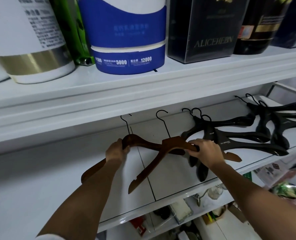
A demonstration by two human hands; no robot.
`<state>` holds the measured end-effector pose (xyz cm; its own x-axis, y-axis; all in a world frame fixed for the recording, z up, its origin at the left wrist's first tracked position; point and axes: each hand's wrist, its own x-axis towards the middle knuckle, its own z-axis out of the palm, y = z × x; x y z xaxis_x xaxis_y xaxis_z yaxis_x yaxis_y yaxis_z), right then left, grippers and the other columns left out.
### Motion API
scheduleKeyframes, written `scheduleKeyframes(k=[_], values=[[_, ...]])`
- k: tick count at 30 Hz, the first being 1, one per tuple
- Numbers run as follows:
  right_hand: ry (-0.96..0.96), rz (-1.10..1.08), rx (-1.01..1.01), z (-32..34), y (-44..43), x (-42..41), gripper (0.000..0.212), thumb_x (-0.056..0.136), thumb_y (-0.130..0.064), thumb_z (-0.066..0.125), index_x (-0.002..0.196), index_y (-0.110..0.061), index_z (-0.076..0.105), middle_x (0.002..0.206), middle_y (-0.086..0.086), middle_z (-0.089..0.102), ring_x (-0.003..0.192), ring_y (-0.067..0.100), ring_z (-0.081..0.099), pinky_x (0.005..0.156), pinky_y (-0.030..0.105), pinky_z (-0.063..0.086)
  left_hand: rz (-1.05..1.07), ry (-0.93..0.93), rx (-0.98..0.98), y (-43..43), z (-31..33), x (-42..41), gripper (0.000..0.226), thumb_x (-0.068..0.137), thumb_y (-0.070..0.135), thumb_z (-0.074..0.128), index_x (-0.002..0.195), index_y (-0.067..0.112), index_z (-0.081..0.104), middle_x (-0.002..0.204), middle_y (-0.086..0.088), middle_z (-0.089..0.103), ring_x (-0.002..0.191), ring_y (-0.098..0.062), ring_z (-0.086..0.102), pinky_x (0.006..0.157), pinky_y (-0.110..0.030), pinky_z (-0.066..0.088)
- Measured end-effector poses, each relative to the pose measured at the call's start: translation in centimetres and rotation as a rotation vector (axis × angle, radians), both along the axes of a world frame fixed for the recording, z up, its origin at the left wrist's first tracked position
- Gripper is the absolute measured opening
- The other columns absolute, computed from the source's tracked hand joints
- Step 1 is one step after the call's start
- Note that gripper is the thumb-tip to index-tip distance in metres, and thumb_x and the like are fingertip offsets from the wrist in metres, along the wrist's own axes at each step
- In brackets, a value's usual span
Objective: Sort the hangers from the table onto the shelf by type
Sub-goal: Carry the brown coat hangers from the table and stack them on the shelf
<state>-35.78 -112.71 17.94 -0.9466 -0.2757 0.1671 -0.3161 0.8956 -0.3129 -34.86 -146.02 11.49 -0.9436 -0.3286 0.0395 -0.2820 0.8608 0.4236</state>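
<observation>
Two brown wooden hangers with thin black hooks lie overlapped on the white shelf [169, 186]. My left hand [115, 151] grips the left wooden hanger [142, 144] at its neck. My right hand [206, 151] holds the right arm of the second wooden hanger [152, 168], whose hook points to the back. To the right lies a pile of black plastic hangers [239, 135], and a further pile of black hangers [282, 122] sits at the far right of the same shelf.
The shelf above carries a white and gold canister [27, 49], a green bottle [74, 32], a blue and white tub [126, 40] and dark boxes [204, 28]. Below the hanger shelf are clear boxes and packets [178, 213].
</observation>
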Motion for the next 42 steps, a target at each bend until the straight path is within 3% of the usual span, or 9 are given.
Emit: scheduleKeyframes(k=[6, 10, 18, 23, 27, 33, 37, 39, 42], values=[[-0.043, -0.005, 0.012, -0.6, 0.4, -0.4, 0.025, 0.086, -0.045, 0.060, 0.105, -0.030, 0.067, 0.093, -0.008, 0.067, 0.084, 0.016, 0.065, 0.074, 0.032, 0.051, -0.082, -0.074, -0.279, -0.2, -1.3, -1.4, 0.043, 0.094, 0.044, 0.047, 0.111, 0.006, 0.055, 0.110, -0.012, 0.060, 0.103, -0.027, 0.054, 0.080, -0.032, 0.042], [-0.031, 0.006, 0.026, -0.9, 0.1, -0.6, 0.027, 0.087, -0.044, 0.060, 0.108, -0.028, 0.067, 0.097, -0.006, 0.068, 0.087, 0.016, 0.064, 0.075, 0.031, 0.051, -0.113, -0.065, -0.330, -0.4, -1.7, -1.8, 0.040, 0.095, 0.042, 0.047, 0.110, 0.005, 0.055, 0.111, -0.012, 0.059, 0.103, -0.027, 0.055, 0.083, -0.032, 0.039], [-0.011, 0.064, 0.059, -1.4, -1.9, -0.4, 0.036, 0.085, -0.050, 0.061, 0.114, -0.029, 0.066, 0.101, -0.006, 0.068, 0.092, 0.017, 0.064, 0.075, 0.030, 0.049, -0.112, -0.176, -0.260, -1.1, -1.0, -1.6, 0.043, 0.098, 0.039, 0.042, 0.126, 0.007, 0.049, 0.124, -0.012, 0.052, 0.115, -0.026, 0.049, 0.090, -0.033, 0.041], [-0.023, 0.076, 0.062, -1.3, -3.7, 0.1, 0.030, 0.086, -0.052, 0.057, 0.107, -0.033, 0.066, 0.099, -0.005, 0.068, 0.092, 0.017, 0.063, 0.076, 0.030, 0.049, -0.101, -0.309, -0.265, -0.8, -0.1, -2.0, 0.046, 0.098, 0.042, 0.040, 0.130, 0.009, 0.045, 0.130, -0.012, 0.049, 0.120, -0.026, 0.048, 0.095, -0.034, 0.041], [-0.057, 0.125, 0.065, -1.8, -5.6, 0.6, 0.034, 0.089, -0.052, 0.054, 0.112, -0.029, 0.064, 0.102, -0.004, 0.067, 0.093, 0.017, 0.062, 0.074, 0.027, 0.043, -0.054, -0.323, -0.130, -1.7, 1.0, -1.2, 0.052, 0.097, 0.044, 0.043, 0.134, 0.008, 0.042, 0.135, -0.012, 0.046, 0.122, -0.027, 0.047, 0.097, -0.036, 0.041], [-0.113, 0.167, 0.011, -2.9, -9.7, 1.5, 0.043, 0.087, -0.048, 0.058, 0.124, -0.026, 0.059, 0.112, -0.001, 0.067, 0.103, 0.018, 0.061, 0.086, 0.030, 0.045, -0.030, -0.263, 0.107, -3.8, 2.3, 1.6, 0.050, 0.100, 0.040, 0.036, 0.135, 0.004, 0.043, 0.136, -0.017, 0.049, 0.123, -0.029, 0.048, 0.100, -0.031, 0.037], [-0.136, 0.162, -0.026, -4.2, -12.5, 2.1, 0.040, 0.086, -0.049, 0.060, 0.117, -0.024, 0.063, 0.107, -0.001, 0.068, 0.098, 0.018, 0.064, 0.082, 0.030, 0.050, -0.056, -0.257, 0.049, -3.8, 1.7, 3.5, 0.047, 0.100, 0.040, 0.036, 0.131, 0.006, 0.046, 0.129, -0.018, 0.055, 0.117, -0.031, 0.052, 0.099, -0.035, 0.041], [-0.144, 0.146, -0.013, -4.7, -13.5, 2.1, 0.039, 0.085, -0.050, 0.060, 0.115, -0.025, 0.065, 0.105, 0.000, 0.069, 0.097, 0.018, 0.064, 0.081, 0.031, 0.051, -0.094, -0.269, -0.070, -3.4, 1.6, 4.4, 0.049, 0.098, 0.049, 0.033, 0.123, 0.011, 0.051, 0.121, -0.016, 0.059, 0.110, -0.031, 0.055, 0.094, -0.038, 0.043], [-0.149, 0.086, 0.021, -5.3, -14.6, 1.9, 0.039, 0.087, -0.049, 0.059, 0.115, -0.023, 0.065, 0.111, 0.002, 0.064, 0.104, 0.022, 0.060, 0.083, 0.033, 0.050, -0.122, -0.321, -0.238, -2.6, 1.8, 5.5, 0.062, 0.093, 0.062, 0.028, 0.129, 0.016, 0.048, 0.127, -0.012, 0.053, 0.118, -0.031, 0.047, 0.099, -0.043, 0.034]])
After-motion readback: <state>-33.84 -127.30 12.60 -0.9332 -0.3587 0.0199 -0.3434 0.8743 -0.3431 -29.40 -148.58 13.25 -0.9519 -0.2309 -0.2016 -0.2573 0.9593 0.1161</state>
